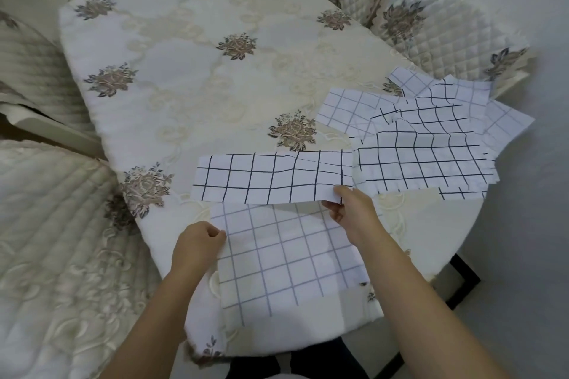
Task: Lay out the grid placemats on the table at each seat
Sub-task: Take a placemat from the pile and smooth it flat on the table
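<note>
Now both hands, left (198,243) and right (351,209), pinch one placemat's (286,252) edges.

floral cream tablecloth (191,77), quilted chair covers (446,37), pale tiled floor (529,240)

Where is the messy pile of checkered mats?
The pile of mats sits on the right side of the table, near its edge, just beyond the right hand and beside a quilted chair.
</note>
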`<control>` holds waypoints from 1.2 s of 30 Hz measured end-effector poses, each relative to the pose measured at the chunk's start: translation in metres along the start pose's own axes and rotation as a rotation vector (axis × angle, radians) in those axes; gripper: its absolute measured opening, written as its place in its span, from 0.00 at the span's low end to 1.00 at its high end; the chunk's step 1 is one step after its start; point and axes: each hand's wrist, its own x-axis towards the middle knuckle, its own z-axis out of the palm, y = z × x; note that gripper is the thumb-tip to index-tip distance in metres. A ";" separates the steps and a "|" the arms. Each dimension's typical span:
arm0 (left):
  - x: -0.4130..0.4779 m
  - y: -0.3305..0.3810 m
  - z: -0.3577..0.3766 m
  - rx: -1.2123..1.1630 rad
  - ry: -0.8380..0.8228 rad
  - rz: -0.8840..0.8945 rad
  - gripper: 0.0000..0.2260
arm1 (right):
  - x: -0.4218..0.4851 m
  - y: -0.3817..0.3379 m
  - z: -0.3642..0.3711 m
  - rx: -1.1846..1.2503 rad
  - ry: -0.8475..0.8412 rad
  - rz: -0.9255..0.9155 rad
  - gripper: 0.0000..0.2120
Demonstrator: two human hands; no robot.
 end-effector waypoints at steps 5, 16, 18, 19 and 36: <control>-0.008 0.007 0.004 -0.213 0.059 0.013 0.11 | -0.016 0.005 0.002 0.090 -0.024 0.023 0.05; -0.001 0.019 -0.002 -1.430 -0.214 -0.413 0.08 | -0.039 0.006 -0.028 0.198 0.049 -0.052 0.09; 0.000 0.016 -0.007 -1.417 -0.193 -0.424 0.03 | -0.040 0.007 -0.035 0.222 0.067 -0.064 0.08; 0.000 0.014 -0.010 -1.381 -0.185 -0.421 0.02 | -0.040 0.006 -0.037 0.233 0.078 -0.067 0.08; -0.046 -0.025 -0.010 -0.661 -0.387 -0.209 0.07 | -0.023 0.048 -0.074 -0.065 0.393 -0.075 0.10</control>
